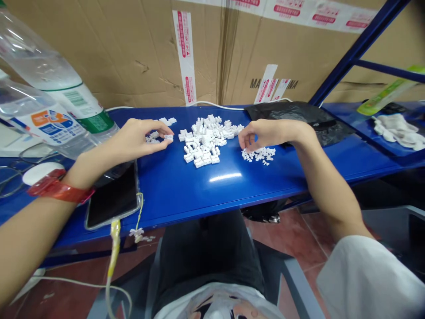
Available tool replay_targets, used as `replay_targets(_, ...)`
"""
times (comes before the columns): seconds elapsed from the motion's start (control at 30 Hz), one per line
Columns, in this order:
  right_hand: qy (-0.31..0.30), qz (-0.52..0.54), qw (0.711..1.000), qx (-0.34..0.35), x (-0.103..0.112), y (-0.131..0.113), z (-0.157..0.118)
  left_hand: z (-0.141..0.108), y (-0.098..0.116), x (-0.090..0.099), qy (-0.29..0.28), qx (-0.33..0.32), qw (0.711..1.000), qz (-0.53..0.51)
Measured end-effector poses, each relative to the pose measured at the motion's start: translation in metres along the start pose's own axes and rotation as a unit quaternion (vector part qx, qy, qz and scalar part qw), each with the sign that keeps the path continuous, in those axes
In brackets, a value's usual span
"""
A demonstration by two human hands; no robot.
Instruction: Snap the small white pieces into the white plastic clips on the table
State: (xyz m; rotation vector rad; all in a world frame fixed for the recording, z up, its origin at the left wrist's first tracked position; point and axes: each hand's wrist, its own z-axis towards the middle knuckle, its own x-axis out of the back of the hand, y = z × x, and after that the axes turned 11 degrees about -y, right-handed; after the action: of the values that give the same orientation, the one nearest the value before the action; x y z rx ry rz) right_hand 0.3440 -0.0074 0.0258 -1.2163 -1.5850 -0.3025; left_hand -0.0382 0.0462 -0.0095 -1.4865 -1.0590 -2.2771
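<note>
My left hand (146, 136) pinches a small white plastic piece (168, 137) between thumb and fingers, left of the middle of the blue table (186, 195). A few similar white pieces (152, 136) lie behind and under that hand. Between my hands spreads a large pile of white block-like plastic parts (204, 139). My right hand (254, 134) is over a smaller heap of thin, branched white pieces (260, 154), its fingers curled down at the heap's left edge. Whether those fingertips hold a piece is too small to make out.
Left of me stand two clear plastic bottles (79, 99) and a phone (114, 195) with a yellow-wrapped cable (114, 239). A black plastic bag (305, 117) lies behind my right hand. Large cardboard boxes (133, 48) back the table. White gloves (398, 130) rest far right, past a blue metal frame (352, 60).
</note>
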Motion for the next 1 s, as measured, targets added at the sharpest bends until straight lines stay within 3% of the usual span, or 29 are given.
replay_targets(0.17,0.037,0.006,0.999,0.036,-0.009,-0.002,0.009,-0.002,0.025,-0.009,0.045,-0.043,0.998,-0.023)
replay_targets(0.4,0.09,0.025,0.995,0.027,-0.014,-0.008,0.01,-0.005,0.048,-0.016,0.067,-0.082,0.992,-0.063)
replay_targets(0.67,0.067,0.015,0.998,0.006,-0.014,-0.022,0.005,-0.01,0.059,-0.029,0.072,-0.064,0.978,-0.186)
replay_targets(0.8,0.054,-0.012,0.998,-0.018,-0.015,-0.028,0.004,-0.012,0.063,-0.033,0.08,-0.057,0.975,-0.198)
replay_targets(1.0,0.096,-0.051,0.994,-0.029,-0.018,-0.037,0.005,-0.014,0.067,-0.036,0.089,-0.046,0.974,-0.204)
